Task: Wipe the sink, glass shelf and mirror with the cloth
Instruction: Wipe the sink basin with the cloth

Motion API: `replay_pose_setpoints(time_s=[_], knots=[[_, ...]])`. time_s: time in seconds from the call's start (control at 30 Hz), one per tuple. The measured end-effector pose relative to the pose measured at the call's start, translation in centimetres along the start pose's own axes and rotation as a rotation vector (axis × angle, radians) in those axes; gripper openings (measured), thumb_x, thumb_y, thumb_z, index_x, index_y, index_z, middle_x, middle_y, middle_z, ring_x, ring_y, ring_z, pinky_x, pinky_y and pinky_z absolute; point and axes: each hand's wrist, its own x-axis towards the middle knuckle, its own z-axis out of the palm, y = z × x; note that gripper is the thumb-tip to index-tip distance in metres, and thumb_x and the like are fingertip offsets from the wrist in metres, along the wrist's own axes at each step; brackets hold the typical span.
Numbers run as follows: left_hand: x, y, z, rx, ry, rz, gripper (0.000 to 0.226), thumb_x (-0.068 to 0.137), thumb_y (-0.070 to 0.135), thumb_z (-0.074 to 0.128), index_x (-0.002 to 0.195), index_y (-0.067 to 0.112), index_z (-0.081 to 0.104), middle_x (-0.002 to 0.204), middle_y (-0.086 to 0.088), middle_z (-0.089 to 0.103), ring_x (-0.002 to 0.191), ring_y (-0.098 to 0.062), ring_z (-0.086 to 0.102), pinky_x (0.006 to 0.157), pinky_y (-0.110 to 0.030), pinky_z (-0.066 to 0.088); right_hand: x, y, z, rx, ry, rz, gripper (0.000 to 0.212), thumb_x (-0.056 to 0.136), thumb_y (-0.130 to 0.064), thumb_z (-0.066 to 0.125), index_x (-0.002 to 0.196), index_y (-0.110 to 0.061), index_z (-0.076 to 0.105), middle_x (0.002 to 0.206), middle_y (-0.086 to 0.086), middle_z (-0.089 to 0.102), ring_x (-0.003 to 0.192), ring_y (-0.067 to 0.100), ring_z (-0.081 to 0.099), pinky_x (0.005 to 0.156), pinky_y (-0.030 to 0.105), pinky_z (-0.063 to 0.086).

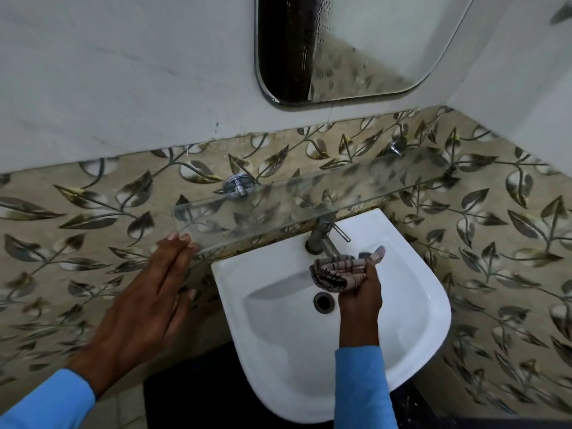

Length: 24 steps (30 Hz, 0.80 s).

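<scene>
Right hand [359, 292] clenched around the one cloth [343, 269] over the sink [411, 305] under the tap [323, 239], left hand [145, 301] flat, fingers extended, fingertips at the glass shelf [278, 196] corner, one mirror [340, 48] above, two shelf brackets [236, 184]

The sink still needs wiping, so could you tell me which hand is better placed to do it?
The right hand: it grips the bunched cloth over the sink basin, beside the tap. The left hand is flat, empty, by the glass shelf.

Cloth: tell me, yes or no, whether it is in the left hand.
No: the cloth is bunched in the right hand beside the tap, while the left hand lies flat and empty.
</scene>
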Motion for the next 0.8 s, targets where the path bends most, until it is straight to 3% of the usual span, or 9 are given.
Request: replay_pose_setpoints(time_s=[0.07,0.17,0.23,0.37,0.47,0.53,0.63,0.7,0.8], knots=[[0.0,-0.1,0.1,-0.018,0.001,-0.012,0.063,0.097,0.032,0.041,0.152,0.002,0.035,0.161,-0.016,0.03,0.151,-0.032,0.029,0.119,-0.037,0.028,1.9,-1.0,2.7,-0.088,-0.058,-0.177,0.009,0.099,-0.017,0.061,0.098,-0.014,0.07,0.086,0.001,0.069,0.071,0.012,0.069,0.067,0.027,0.06],[-0.1,-0.3,0.3,-0.027,0.003,0.002,0.063,0.097,0.032,0.042,0.152,0.001,0.035,0.162,-0.015,0.029,0.152,-0.031,0.027,0.118,-0.041,0.03,4.4,0.0,5.8,-0.821,-0.035,-0.473,0.025,0.096,-0.014,0.059,0.114,-0.014,0.075,0.113,0.007,0.074,0.104,0.025,0.068,0.091,0.032,0.054],[-0.2,-0.2,0.6,-0.034,0.005,0.001,0.063,0.097,0.032,0.041,0.152,0.001,0.035,0.163,-0.014,0.027,0.153,-0.03,0.025,0.119,-0.04,0.029,4.8,0.8,6.5,-1.249,-0.075,-0.684,0.028,0.096,-0.021,0.055,0.118,-0.021,0.073,0.121,0.002,0.072,0.112,0.026,0.062,0.091,0.03,0.05],[-0.2,-0.3,0.6,-0.052,0.013,-0.004,0.063,0.097,0.031,0.041,0.151,0.0,0.036,0.162,-0.015,0.028,0.153,-0.031,0.026,0.119,-0.039,0.029,4.7,-0.5,5.0,-1.502,-0.316,-0.743,0.031,0.103,-0.033,0.045,0.125,-0.028,0.067,0.124,0.0,0.06,0.098,-0.017,0.05,0.083,0.006,0.04],[-0.3,-0.7,0.7,-0.032,0.008,0.018,0.063,0.097,0.033,0.041,0.152,0.001,0.035,0.163,-0.014,0.028,0.152,-0.031,0.026,0.119,-0.037,0.03,4.7,-3.1,3.5,-1.718,-0.452,-0.764,0.025,0.103,-0.031,0.045,0.095,-0.024,0.068,0.097,0.001,0.061,0.092,0.011,0.053,0.074,0.024,0.037],[-0.4,-0.9,0.7,-0.036,-0.011,0.01,0.064,0.098,0.034,0.04,0.153,0.004,0.034,0.164,-0.012,0.026,0.152,-0.03,0.027,0.118,-0.037,0.03,5.5,-4.3,3.9,-1.892,-0.432,-0.754,0.029,0.095,-0.019,0.051,0.066,-0.019,0.052,0.076,0.008,0.059,0.079,0.029,0.058,0.064,0.03,0.033],[-0.6,-1.4,0.7,-0.037,-0.024,0.002,0.065,0.097,0.035,0.041,0.155,0.008,0.031,0.165,-0.009,0.023,0.152,-0.029,0.027,0.117,-0.037,0.031,5.7,-5.2,5.6,-1.789,-0.364,-0.822,0.022,0.079,-0.014,0.051,0.057,-0.013,0.049,0.065,0.009,0.056,0.068,0.03,0.057,0.056,0.035,0.038],[-0.6,-1.4,0.8,-0.04,-0.019,0.013,0.065,0.096,0.034,0.043,0.156,0.009,0.031,0.165,-0.008,0.023,0.152,-0.029,0.027,0.116,-0.041,0.033,5.5,-4.3,7.1,-1.643,-0.293,-0.903,0.011,0.084,-0.009,0.058,0.079,-0.007,0.067,0.086,0.014,0.068,0.082,0.027,0.063,0.068,0.034,0.049],[-0.4,-1.4,0.9,-0.031,-0.005,0.037,0.066,0.097,0.032,0.043,0.156,0.009,0.029,0.165,-0.008,0.023,0.152,-0.03,0.027,0.116,-0.043,0.032,4.9,-1.5,8.0,-1.404,-0.329,-0.879,0.018,0.092,-0.006,0.06,0.109,-0.007,0.064,0.108,0.013,0.062,0.091,0.009,0.059,0.078,0.022,0.048]])
